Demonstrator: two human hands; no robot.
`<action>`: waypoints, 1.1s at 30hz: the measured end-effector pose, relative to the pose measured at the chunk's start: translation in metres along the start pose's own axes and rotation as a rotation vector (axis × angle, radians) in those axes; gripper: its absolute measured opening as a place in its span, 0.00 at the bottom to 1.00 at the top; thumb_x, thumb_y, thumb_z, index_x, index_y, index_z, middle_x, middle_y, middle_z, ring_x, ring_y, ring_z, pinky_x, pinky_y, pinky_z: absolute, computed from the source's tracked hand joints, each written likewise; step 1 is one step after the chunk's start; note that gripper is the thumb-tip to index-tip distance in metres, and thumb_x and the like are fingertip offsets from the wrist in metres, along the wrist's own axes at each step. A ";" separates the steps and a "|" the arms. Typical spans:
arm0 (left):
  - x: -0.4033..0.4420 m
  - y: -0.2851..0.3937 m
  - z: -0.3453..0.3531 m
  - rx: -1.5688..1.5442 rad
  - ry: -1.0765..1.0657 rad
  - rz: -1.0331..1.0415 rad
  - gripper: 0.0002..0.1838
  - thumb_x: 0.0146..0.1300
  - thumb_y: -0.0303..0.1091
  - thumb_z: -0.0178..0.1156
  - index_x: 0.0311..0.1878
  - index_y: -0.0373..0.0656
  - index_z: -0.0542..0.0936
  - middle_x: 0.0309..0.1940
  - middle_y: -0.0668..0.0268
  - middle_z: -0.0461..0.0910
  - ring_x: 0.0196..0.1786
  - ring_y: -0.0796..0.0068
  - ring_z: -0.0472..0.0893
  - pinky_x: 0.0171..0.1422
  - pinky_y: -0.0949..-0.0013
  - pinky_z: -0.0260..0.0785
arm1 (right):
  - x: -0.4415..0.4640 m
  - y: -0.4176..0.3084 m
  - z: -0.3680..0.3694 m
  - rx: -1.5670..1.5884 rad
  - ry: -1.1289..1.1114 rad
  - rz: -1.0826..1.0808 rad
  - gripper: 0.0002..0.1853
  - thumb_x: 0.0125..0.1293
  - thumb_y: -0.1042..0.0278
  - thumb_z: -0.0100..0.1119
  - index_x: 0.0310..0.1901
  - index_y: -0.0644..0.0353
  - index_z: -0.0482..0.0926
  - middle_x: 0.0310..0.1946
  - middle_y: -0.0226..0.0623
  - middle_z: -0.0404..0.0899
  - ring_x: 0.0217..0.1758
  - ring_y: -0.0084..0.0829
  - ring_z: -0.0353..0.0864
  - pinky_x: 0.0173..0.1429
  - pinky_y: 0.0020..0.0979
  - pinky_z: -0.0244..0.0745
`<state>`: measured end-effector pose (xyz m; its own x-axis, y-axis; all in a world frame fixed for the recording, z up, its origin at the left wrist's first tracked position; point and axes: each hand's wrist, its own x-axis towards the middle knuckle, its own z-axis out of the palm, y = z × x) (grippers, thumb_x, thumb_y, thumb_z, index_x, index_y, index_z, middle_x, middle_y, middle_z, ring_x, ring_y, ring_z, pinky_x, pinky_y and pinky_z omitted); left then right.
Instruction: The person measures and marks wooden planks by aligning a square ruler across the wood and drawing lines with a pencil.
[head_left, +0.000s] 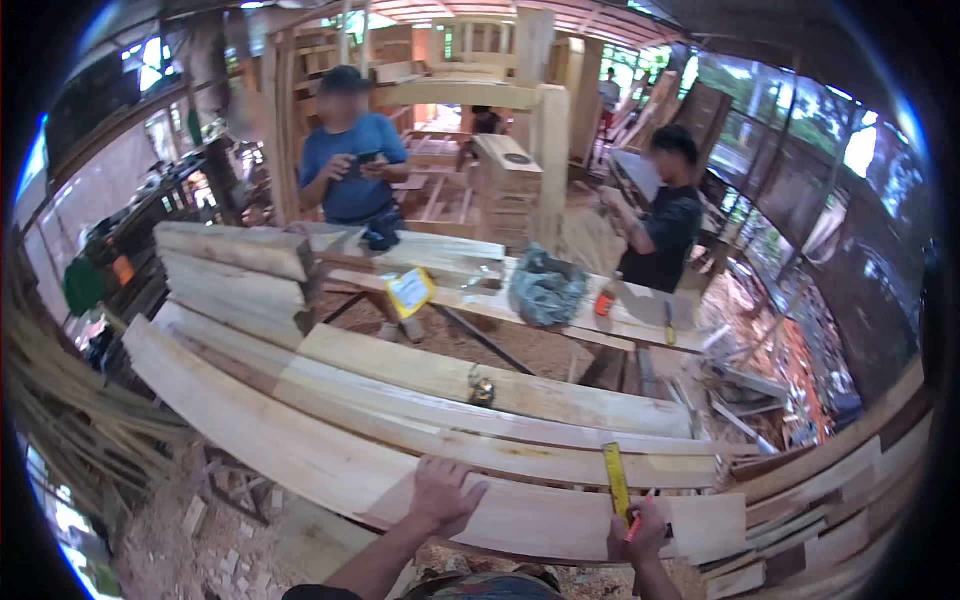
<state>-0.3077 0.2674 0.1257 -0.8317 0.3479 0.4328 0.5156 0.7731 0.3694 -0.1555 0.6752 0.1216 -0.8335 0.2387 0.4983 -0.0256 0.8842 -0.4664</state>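
My left hand (pixel 442 497) rests open on the nearest long wooden plank (pixel 330 455), fingers stretched over its surface and thumb out to the right. Near that plank's right end, my right hand (pixel 645 530) is closed around a red pencil (pixel 634 527) and a yellow tape measure (pixel 617 478). The tape's yellow blade lies across the plank and points away from me. Its case is mostly hidden by my fingers. Behind the near plank several more planks (pixel 540 388) lie side by side, with a small metal object (pixel 481 387) on one.
Thick timbers (pixel 235 250) are stacked at left. A farther bench plank (pixel 450 250) carries a grey-green plastic bag (pixel 548 288), a yellow-and-white packet (pixel 410 291) and an orange item (pixel 604 302). Two people (pixel 352 165) (pixel 665 215) stand beyond it. Wood scraps (pixel 235 565) litter the ground.
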 end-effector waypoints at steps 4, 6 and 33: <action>0.003 0.004 -0.005 -0.037 0.034 0.016 0.23 0.65 0.59 0.69 0.45 0.47 0.89 0.42 0.59 0.87 0.52 0.57 0.84 0.71 0.44 0.66 | 0.005 -0.008 -0.006 -0.020 -0.024 -0.010 0.16 0.50 0.61 0.75 0.36 0.54 0.78 0.25 0.39 0.74 0.28 0.47 0.79 0.34 0.46 0.74; 0.001 0.005 -0.007 -0.041 0.015 0.006 0.24 0.65 0.59 0.69 0.45 0.46 0.89 0.42 0.58 0.87 0.52 0.56 0.83 0.71 0.44 0.66 | 0.003 -0.011 -0.008 -0.026 -0.059 0.044 0.16 0.50 0.61 0.75 0.35 0.54 0.78 0.25 0.39 0.74 0.27 0.45 0.77 0.34 0.45 0.73; -0.002 0.002 -0.010 -0.053 -0.036 -0.037 0.24 0.71 0.58 0.64 0.48 0.44 0.88 0.45 0.55 0.87 0.54 0.54 0.83 0.72 0.48 0.64 | -0.004 0.008 0.003 -0.115 0.001 -0.056 0.12 0.62 0.54 0.72 0.40 0.51 0.84 0.29 0.42 0.84 0.32 0.48 0.85 0.37 0.48 0.81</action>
<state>-0.3030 0.2635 0.1339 -0.8567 0.3391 0.3887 0.4938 0.7569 0.4281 -0.1542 0.6803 0.1138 -0.8319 0.1878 0.5221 -0.0089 0.9363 -0.3511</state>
